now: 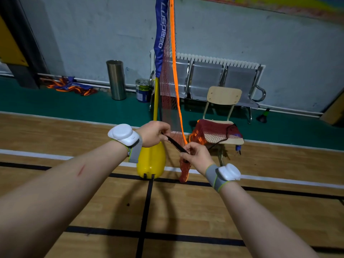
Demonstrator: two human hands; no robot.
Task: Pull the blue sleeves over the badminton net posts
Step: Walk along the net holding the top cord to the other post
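**Both hands on a black strap at the foot of the net post**

In the middle of the frame both hands are closed on a black strap (175,144). The left hand (152,134) pinches its upper end between thumb and fingers, and the right hand (197,157) pinches its lower end, so the strap runs slanting between them. The strap lies against the red net (168,86) with its orange edge, whose bottom corner hangs bunched below the right hand down to the wooden floor (186,211).

The blue sleeve (161,34) stands at the upper centre of the frame, covering the top part of the yellow post (156,97). The lower part of the post is bare down to the yellow base (151,162) on the floor, just behind the left wrist.

Right of centre, a wooden chair (224,94) carries a heap of red netting (216,130). Along the wall behind stand a row of metal seats (206,79), a steel bin (116,80) and a paint can (143,91). A second bundle of blue and orange cloth (71,86) lies at the left.
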